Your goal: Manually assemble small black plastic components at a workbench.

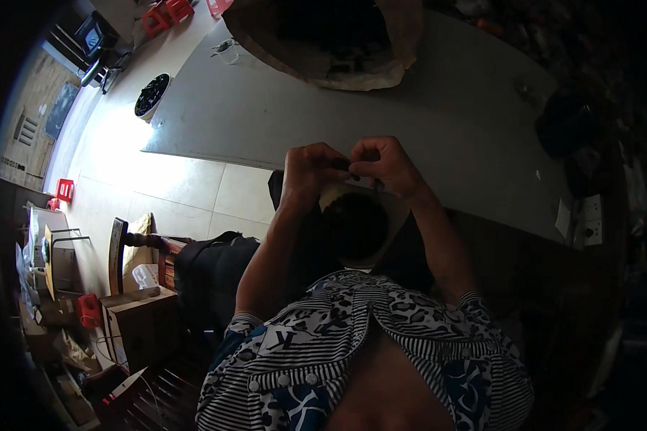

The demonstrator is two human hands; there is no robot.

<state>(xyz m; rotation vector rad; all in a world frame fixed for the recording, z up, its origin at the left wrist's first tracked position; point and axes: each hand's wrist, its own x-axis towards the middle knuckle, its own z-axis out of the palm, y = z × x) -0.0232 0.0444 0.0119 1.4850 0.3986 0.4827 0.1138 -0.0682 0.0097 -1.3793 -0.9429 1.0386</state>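
Both my hands meet at the near edge of the grey table (266, 122). My left hand (313, 167) pinches a small dark piece (343, 167), too dim to name. The fingertips of my right hand (387, 164) are closed on the same piece from the other side. Just below my hands, at my lap, sits a round pale-rimmed container (392, 215) with dark contents that I cannot make out. Across the table from my hands stands a large open paper sack (320, 77), its top edge rolled outward and dark pieces inside.
At the table's far left are a small clear cup (228, 54) and a bucket of dark pieces (142, 111). A power strip (592, 221) lies at the right. To my left stand a wooden chair (117, 251) with dark cloth and a cardboard box (136, 316).
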